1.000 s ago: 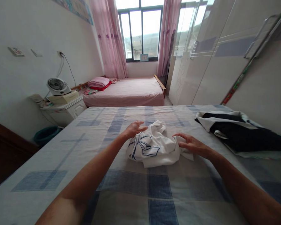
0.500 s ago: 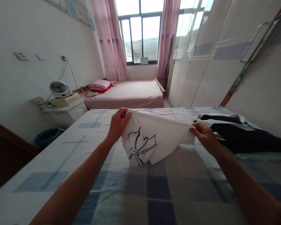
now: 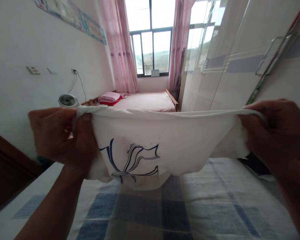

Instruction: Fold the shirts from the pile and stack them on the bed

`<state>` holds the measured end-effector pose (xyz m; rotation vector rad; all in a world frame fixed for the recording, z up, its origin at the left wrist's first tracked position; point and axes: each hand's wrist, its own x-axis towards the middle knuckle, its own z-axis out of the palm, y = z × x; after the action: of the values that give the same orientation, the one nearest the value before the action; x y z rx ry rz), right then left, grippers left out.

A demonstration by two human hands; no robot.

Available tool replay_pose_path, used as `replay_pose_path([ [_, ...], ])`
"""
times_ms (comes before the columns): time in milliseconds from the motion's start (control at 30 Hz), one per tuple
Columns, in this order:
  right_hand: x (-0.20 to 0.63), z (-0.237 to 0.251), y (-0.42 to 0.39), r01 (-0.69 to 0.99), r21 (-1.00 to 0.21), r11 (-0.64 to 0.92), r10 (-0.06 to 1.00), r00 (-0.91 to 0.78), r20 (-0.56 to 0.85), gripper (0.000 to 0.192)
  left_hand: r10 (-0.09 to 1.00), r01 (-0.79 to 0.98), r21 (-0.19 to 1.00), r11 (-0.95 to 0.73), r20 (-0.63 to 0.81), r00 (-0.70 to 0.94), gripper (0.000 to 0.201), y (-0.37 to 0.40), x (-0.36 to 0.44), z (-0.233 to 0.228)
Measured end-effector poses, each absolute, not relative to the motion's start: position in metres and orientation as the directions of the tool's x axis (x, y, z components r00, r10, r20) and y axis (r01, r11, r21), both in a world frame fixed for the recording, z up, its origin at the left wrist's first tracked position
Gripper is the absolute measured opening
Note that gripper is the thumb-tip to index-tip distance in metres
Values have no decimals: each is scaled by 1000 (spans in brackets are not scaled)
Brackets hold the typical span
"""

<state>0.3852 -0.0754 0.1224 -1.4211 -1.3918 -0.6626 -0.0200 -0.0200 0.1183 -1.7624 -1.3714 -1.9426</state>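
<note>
A white T-shirt with a dark blue bow print and small lettering is stretched taut between my hands, raised above the bed. My left hand pinches its upper left edge, the cloth passing between thumb and fingers. At the upper right edge, my right hand grips the fabric the same way, slightly blurred. The lower part of the shirt hangs loose and bunched over the blue and white checked bedsheet. Its far side is hidden from me.
Black and white clothing lies at the bed's right, mostly behind my right hand. Beyond are a pink bed under the window and a fan at left. A glossy wardrobe lines the right side.
Both hands have lifted the T-shirt up and closer to me and spread farther apart, pulling its top edge straight. The view has tilted up slightly.
</note>
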Motion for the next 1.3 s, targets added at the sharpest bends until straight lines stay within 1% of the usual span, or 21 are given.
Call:
replay_pose_path([
  [33,382,128,-58,957,-238,163,357,167,919,17,374,758,416,-502,895,-244,17,-5,-17,121],
  [67,380,133,-37,953,-234,193,362,153,920,16,287,850,294,-438,941,-178,19,13,-12,124],
  [100,378,137,-14,949,-235,211,383,141,913,16,284,893,233,-385,951,-125,23,33,-6,126],
  [133,377,139,10,951,-225,212,435,114,893,18,329,913,202,-353,941,-81,25,55,1,127],
  [200,376,139,52,967,-210,147,578,88,811,27,520,939,149,-311,853,37,28,95,15,122],
  [267,375,129,78,971,-208,116,638,88,765,33,584,940,132,-314,807,82,30,121,23,108],
  [333,371,107,84,981,-177,82,699,70,712,37,677,922,99,-374,708,199,29,123,26,87],
  [400,366,77,71,987,-155,49,796,55,603,31,744,865,79,-495,552,376,25,105,21,63],
  [433,364,61,59,984,-171,45,854,51,518,29,767,833,104,-543,466,442,23,91,17,50],
  [533,361,16,15,970,-241,-6,976,58,209,41,751,727,203,-656,271,603,28,42,-1,17],
  [600,360,-4,-12,948,-317,-18,999,28,24,47,713,678,221,-701,197,673,41,18,-11,0],
  [633,358,-10,-21,935,-353,-27,999,19,-27,48,702,668,218,-712,173,691,51,10,-15,-7],
  [700,350,-18,-33,917,-397,-50,998,32,-50,48,698,671,196,-715,149,701,59,3,-18,-19],
  [800,334,-25,-31,910,-410,-65,997,80,20,38,717,700,155,-697,147,681,38,9,-14,-28],
  [867,325,-30,-20,888,-455,-61,992,103,69,28,765,744,177,-644,156,625,30,17,-9,-28],
  [933,323,-31,-5,804,-593,-33,983,134,126,23,822,775,274,-569,209,530,28,27,-4,-20],
  [1000,327,-23,11,621,-783,37,962,189,196,25,863,750,431,-502,301,405,28,35,0,-4],
  [1067,335,-5,22,408,-903,135,924,278,264,28,887,666,592,-453,371,273,31,42,0,16],
  [1167,350,33,19,233,-940,247,838,435,329,27,905,531,746,-401,412,103,36,47,-7,47],
  [1233,361,58,3,201,-936,291,802,482,353,28,908,475,793,-381,419,29,37,45,-19,61],
  [1300,377,74,-24,237,-936,262,817,461,345,30,931,445,826,-346,360,57,35,38,-37,68],
])
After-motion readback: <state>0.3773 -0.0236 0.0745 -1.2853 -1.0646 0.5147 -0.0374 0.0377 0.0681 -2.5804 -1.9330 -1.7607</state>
